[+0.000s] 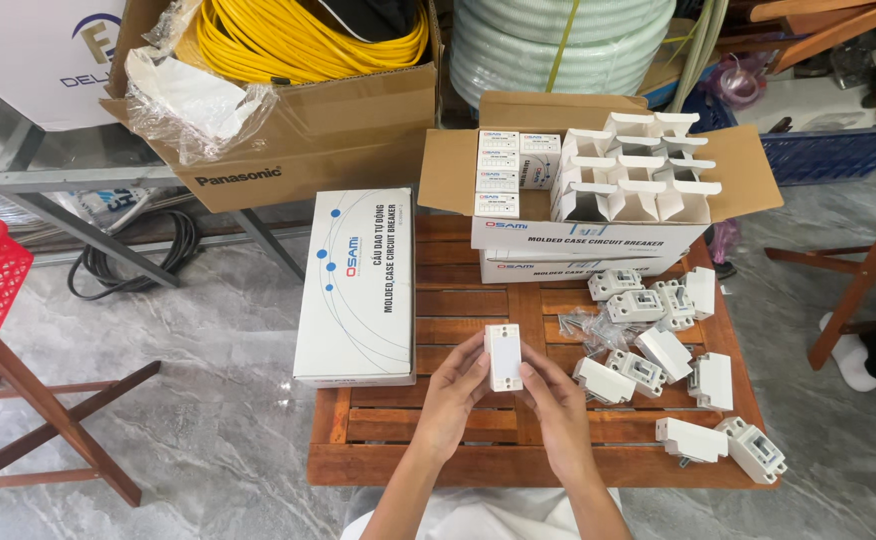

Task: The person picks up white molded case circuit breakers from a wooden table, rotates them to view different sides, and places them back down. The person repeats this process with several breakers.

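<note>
Breaker unit [504, 357], small, white and rectangular, sits upright between your two hands above the wooden slatted table [378, 440]. Your left hand [455, 392] pinches its left edge with thumb and fingertips, and your right hand [555, 405] grips the right edge the same way. Behind it, an open cardboard carton [598, 236] holds small white boxes, some shut at the left, others with flaps standing open. More loose white breakers [658, 350] lie on the table to your right. A shut white carton [356, 285] lies at your left.
</note>
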